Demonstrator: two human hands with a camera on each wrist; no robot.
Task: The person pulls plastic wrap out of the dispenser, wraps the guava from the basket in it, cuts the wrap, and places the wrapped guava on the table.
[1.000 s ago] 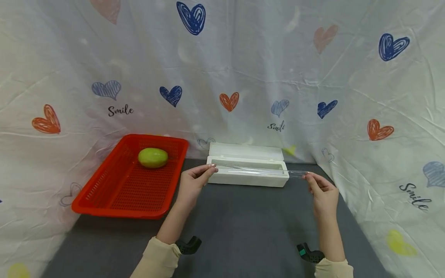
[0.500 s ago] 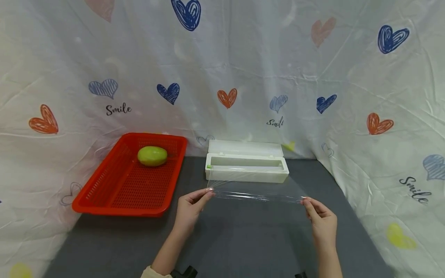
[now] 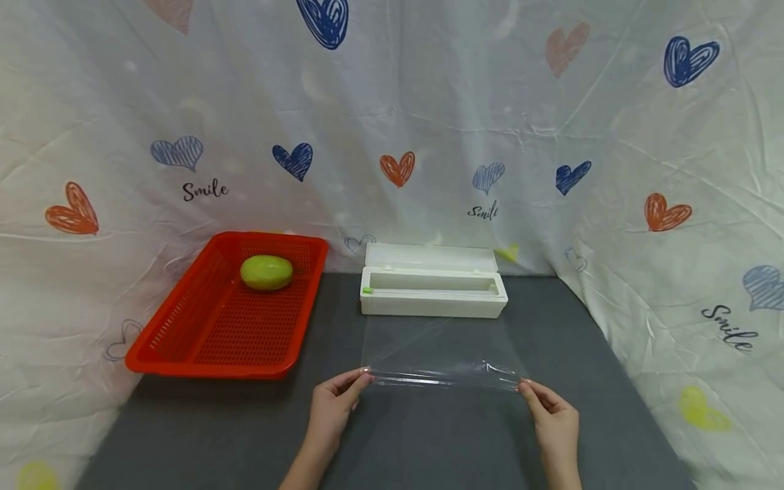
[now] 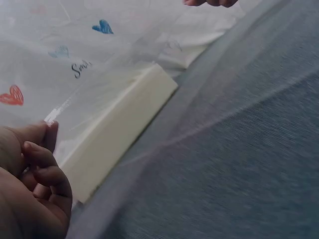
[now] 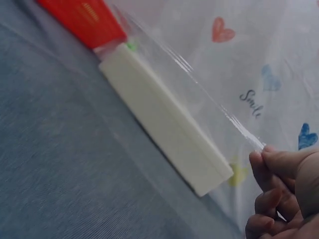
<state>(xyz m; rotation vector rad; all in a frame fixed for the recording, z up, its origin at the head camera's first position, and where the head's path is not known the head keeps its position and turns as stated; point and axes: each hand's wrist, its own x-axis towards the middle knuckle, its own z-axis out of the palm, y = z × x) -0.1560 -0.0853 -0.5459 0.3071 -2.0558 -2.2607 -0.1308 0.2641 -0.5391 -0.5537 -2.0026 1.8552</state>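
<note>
A sheet of clear cling film (image 3: 429,376) stretches from a white cling film box (image 3: 433,303) toward the front of the table. My left hand (image 3: 331,408) pinches the film's near left corner between thumb and fingers. At the near right corner my right hand (image 3: 553,420) pinches it likewise. The box's lid (image 3: 431,256) stands raised at the back, and a small green piece (image 3: 367,290) sits at the left end of its front edge. In the right wrist view the film's gathered edge runs taut and shiny away from my right hand (image 5: 279,184).
To the left of the box stands a red plastic basket (image 3: 211,373) with a green-yellow oval fruit (image 3: 266,272) in it. A dark grey cloth covers the table (image 3: 429,449). Behind hangs a white curtain (image 3: 349,102) printed with hearts.
Both hands have moved from close to the box toward the front of the table, drawing the cling film out between them. The box and basket stay in place as the head view shifts slightly.
</note>
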